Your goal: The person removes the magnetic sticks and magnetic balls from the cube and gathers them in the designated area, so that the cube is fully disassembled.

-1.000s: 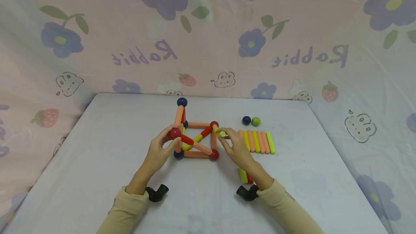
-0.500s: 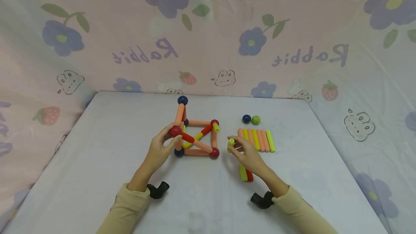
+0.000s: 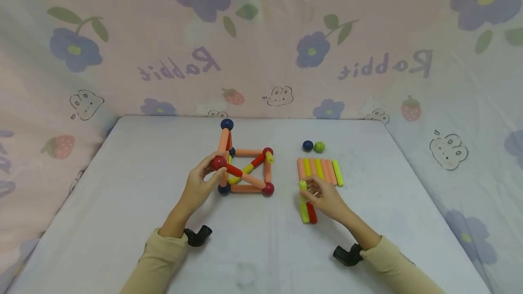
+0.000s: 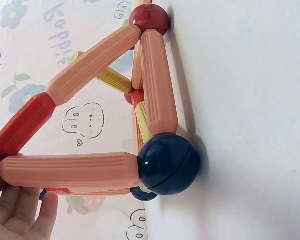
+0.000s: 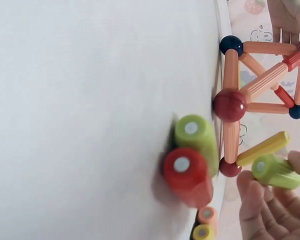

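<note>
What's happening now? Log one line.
left hand: holds stick frame at red ball | right hand: pinches lime stick | navy ball: beside green ball

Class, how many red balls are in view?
3: one red ball in the left hand, one at the near right corner of the frame, one at its far right corner.

Beyond the far edge of the white desk [image 3: 155,158] hangs a pale cloth [image 3: 261,58] printed with purple flowers [image 3: 212,1], green leaves [image 3: 247,11], strawberries [image 3: 63,147] and outlined rabbit faces [image 3: 280,96]. Mirrored "Rabbit" lettering [image 3: 168,71] appears twice; the pattern continues past the left and right edges.
</note>
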A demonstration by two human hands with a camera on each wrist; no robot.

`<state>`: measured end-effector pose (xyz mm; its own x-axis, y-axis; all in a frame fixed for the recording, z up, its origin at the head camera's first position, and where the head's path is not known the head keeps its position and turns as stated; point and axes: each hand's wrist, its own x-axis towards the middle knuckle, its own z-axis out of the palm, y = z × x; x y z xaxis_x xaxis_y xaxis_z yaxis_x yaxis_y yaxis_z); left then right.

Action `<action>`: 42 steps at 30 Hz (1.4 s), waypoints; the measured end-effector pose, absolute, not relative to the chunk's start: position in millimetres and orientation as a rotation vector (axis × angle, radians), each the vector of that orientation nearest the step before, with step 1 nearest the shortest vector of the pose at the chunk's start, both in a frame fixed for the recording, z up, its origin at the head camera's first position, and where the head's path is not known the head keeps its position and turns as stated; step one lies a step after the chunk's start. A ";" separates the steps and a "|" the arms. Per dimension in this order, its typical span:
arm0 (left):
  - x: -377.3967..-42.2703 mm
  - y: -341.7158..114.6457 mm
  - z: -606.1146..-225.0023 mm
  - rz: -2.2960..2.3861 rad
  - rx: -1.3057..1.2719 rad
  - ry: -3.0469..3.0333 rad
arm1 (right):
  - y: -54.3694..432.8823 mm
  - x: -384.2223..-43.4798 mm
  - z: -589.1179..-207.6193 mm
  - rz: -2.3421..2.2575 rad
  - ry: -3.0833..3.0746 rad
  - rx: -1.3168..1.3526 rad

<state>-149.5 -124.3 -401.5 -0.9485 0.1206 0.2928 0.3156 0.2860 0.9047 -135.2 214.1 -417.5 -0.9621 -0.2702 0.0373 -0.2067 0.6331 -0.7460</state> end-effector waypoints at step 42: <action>-149.6 -124.6 -400.3 -1.745 -0.399 -2.371 | 245.2 -116.6 -426.3 -1.093 2.544 -0.041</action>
